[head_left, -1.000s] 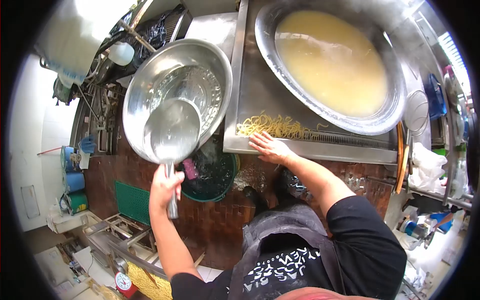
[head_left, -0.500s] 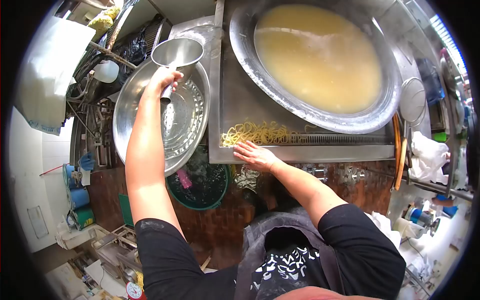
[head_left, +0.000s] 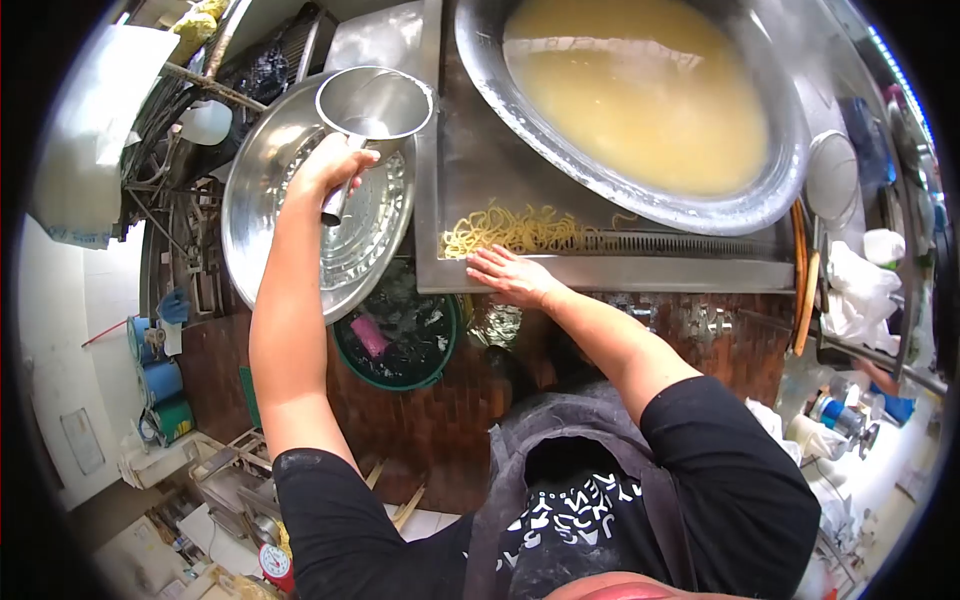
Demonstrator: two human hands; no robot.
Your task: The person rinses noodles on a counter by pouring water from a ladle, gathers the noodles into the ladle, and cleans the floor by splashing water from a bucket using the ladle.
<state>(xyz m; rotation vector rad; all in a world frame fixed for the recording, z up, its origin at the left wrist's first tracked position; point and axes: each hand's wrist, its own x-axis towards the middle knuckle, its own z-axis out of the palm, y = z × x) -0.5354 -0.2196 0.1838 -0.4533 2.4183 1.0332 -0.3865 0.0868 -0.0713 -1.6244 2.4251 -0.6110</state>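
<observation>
My left hand (head_left: 332, 168) is closed round the handle of a metal dipper (head_left: 374, 98). The dipper's round bowl is over the far right part of a wide steel basin (head_left: 238, 215), close to the stove edge. Flat and with fingers stretched out, my right hand (head_left: 510, 276) rests at the front edge of the steel stove top (head_left: 610, 275). Its fingertips touch or nearly touch a heap of yellow noodles (head_left: 515, 230) lying along the slotted drain. Behind the noodles sits a big wok (head_left: 590, 205) of cloudy yellowish liquid (head_left: 640, 100).
A green tub (head_left: 400, 380) of dark water with a pink thing (head_left: 369, 336) in it stands on the floor below the basin. To the right are a round strainer (head_left: 832, 172), long wooden handles (head_left: 806, 300) and white cloths (head_left: 860, 295). Racks and bins line the left.
The dipper has moved a little right, toward the stove, and looks more tilted. My right hand stays beside the noodles. The whole view has shifted slightly.
</observation>
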